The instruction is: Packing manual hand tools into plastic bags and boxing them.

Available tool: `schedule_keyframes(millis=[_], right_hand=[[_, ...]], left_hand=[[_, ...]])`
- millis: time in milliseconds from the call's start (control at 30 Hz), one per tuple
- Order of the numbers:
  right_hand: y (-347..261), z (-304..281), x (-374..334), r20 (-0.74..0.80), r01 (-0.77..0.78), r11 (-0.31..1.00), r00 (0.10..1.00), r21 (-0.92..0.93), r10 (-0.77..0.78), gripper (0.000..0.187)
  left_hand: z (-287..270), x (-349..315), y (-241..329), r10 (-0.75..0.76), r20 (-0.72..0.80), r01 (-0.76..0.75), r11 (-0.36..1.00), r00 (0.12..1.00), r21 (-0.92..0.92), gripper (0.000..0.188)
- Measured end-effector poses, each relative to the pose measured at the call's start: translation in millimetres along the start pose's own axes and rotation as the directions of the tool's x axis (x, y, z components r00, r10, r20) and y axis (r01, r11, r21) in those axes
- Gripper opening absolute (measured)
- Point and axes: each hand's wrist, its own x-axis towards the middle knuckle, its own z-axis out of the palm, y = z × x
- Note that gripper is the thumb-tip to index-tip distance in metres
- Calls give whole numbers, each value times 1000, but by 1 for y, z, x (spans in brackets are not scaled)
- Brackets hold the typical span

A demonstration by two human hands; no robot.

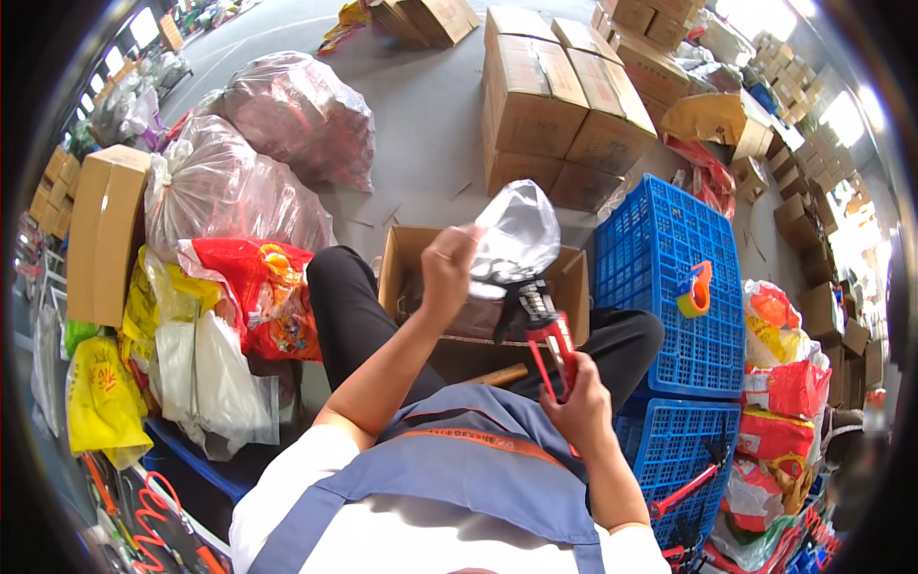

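Observation:
My right hand (579, 402) is wrapped round the handle of a red two-handled tool (559, 349) with a black and silver head. The tool tilts up and away from me, over an open cardboard box (389, 277) between my legs. A clear plastic bag (521, 230) stands up at the tool's head; I cannot tell how far it covers the head. At the bag's left edge my left hand (449, 273) is closed on the plastic, its fingertips slightly blurred. What lies inside the box is mostly hidden.
Blue plastic crates (669, 297) stand at my right, an orange tape dispenser (695, 290) on top. Tall cartons (535, 105) are stacked ahead. Big clear sacks (229, 182) and coloured bags (258, 287) crowd my left. A wooden-looking stick (497, 375) lies between my legs.

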Motion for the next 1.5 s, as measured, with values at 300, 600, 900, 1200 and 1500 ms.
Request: schedule_keyframes(millis=[300, 600, 900, 1200, 1500], right_hand=[[19, 37, 28, -137, 61, 998, 989, 35, -55, 58], [50, 78, 40, -45, -152, 194, 666, 969, 744, 33], [33, -75, -63, 808, -235, 924, 452, -301, 378, 36], [37, 57, 57, 755, 157, 876, 589, -456, 288, 52], [97, 88, 108, 771, 143, 987, 636, -72, -36, 70]], left_hand=[[-21, -79, 47, 83, 872, -508, 837, 482, 201, 43], [-22, -136, 15, 311, 937, -546, 819, 163, -177, 10], [-64, -116, 35, 3, 996, 400, 916, 90, -39, 17], [-76, -101, 37, -14, 1000, 435, 901, 22, 3, 10], [-180, -106, -3, -49, -122, 124, 664, 991, 737, 11]])
